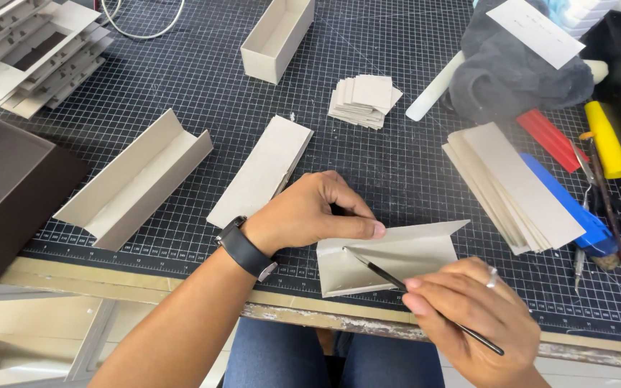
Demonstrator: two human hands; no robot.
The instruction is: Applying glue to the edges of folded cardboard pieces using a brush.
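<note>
My left hand [310, 212], with a black watch on its wrist, presses its thumb on the top fold of a folded grey card piece [397, 259] lying near the front edge of the dark gridded cutting mat [181, 86]. My right hand [468, 312] grips a thin black brush [425, 291] like a pen. The brush's tip touches the card's inner face near its left end. A ring shows on one right finger.
On the mat lie a folded card trough [138, 179], a flat folded card [260, 172], an open grey box [278, 36], a stack of small squares [364, 99], a stack of long cards [512, 187], a grey cloth [512, 68] and hand tools [598, 179]. A dark box [8, 187] sits left.
</note>
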